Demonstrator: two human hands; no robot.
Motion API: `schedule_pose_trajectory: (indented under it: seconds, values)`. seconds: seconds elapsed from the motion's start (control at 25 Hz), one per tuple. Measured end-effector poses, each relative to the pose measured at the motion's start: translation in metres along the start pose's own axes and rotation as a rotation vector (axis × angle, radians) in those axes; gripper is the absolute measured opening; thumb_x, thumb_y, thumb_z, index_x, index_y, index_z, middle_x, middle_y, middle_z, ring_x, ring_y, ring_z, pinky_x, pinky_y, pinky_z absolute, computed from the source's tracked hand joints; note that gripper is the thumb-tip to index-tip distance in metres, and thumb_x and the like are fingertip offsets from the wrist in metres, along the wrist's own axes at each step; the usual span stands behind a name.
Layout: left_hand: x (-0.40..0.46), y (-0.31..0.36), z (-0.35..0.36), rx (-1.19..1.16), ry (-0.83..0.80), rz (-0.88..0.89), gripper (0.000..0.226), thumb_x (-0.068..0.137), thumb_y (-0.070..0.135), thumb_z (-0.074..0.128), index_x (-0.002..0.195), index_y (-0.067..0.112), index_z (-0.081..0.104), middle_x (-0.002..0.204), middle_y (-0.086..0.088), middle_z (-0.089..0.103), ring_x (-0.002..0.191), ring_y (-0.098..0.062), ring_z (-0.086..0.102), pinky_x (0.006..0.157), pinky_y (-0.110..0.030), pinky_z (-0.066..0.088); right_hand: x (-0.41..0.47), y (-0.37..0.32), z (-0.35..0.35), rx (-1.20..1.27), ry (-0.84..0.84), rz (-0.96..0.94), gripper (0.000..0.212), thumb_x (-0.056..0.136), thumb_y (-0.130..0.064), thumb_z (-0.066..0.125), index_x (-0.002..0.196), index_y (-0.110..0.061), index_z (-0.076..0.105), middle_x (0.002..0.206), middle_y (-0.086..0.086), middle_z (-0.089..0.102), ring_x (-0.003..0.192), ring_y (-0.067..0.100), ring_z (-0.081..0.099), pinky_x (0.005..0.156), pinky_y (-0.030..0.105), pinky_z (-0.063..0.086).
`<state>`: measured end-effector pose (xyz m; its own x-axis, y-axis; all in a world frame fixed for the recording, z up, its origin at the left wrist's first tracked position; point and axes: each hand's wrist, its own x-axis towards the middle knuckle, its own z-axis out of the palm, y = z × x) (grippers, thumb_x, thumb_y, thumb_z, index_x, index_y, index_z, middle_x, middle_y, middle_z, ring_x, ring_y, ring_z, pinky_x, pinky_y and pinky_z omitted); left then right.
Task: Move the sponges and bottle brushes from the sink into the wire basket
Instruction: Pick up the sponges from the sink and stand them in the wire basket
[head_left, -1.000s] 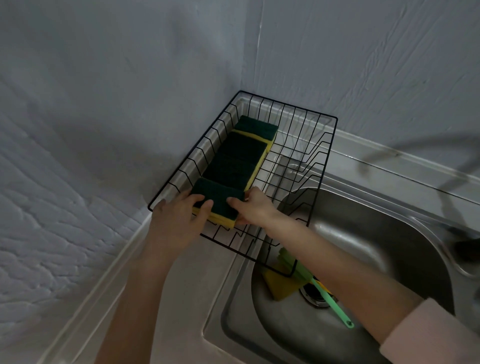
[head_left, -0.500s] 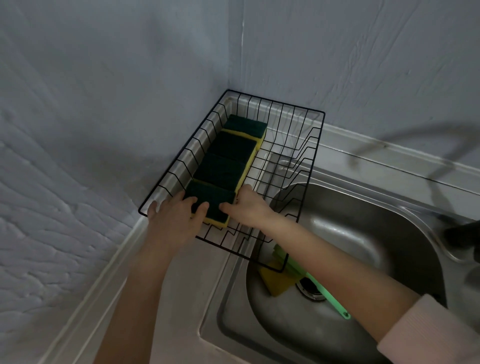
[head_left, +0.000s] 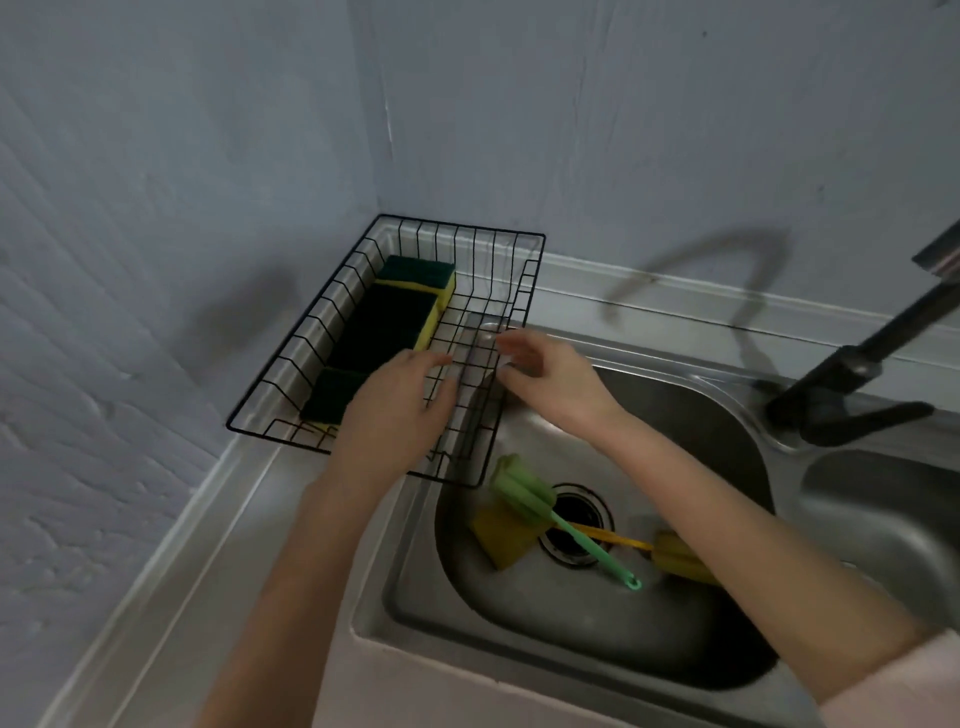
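Note:
A black wire basket (head_left: 524, 270) stands in the corner, partly over the sink (head_left: 597, 613). Several green-and-yellow sponges (head_left: 387, 317) lie in a row along its left side. My left hand (head_left: 397, 410) hovers over the basket's near part, fingers apart, holding nothing. My right hand (head_left: 550, 382) is above the basket's right edge, also empty with spread fingers. In the sink lie a yellow sponge (head_left: 498, 535), a green bottle brush (head_left: 540, 506) across it, and a yellow bottle brush (head_left: 670, 558) partly hidden by my right forearm.
A dark tap (head_left: 852, 364) rises at the right behind the sink, with a second basin (head_left: 883, 525) beside it. Grey walls close in on the left and back. The steel counter (head_left: 260, 545) runs along the left of the sink.
Both hands have let go of the nearest sponge, which now lies in the basket, and have moved right toward the sink. The camera view has shifted right and down.

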<state>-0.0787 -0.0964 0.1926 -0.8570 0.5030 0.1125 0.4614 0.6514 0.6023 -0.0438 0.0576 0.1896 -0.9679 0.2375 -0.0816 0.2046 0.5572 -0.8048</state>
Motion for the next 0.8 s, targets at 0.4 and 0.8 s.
schedule_pose_trajectory:
  seconds: [0.4,0.8]
  values:
    - [-0.023,0.066,0.054,0.043,-0.207,0.158,0.034,0.090,0.022,0.046,0.122,0.012,0.050,0.125,-0.009,0.056,0.113,-0.023,0.052,0.094,-0.032,0.041,-0.085,0.068,-0.069,-0.195,0.086,0.160,0.046,0.086,-0.016,0.056,0.132,-0.015,0.047,0.138,0.006,0.052,0.127,0.018,0.048,0.100,0.018,0.032]
    - [-0.034,0.057,0.133,0.102,-0.548,-0.080,0.036,0.090,0.021,0.048,0.123,0.011,0.050,0.129,-0.015,0.056,0.117,-0.029,0.052,0.098,-0.034,0.040,-0.165,0.164,-0.126,-0.164,0.137,0.533,0.046,0.089,-0.018,0.054,0.133,-0.017,0.044,0.140,0.010,0.048,0.130,0.024,0.043,0.104,0.035,0.037]
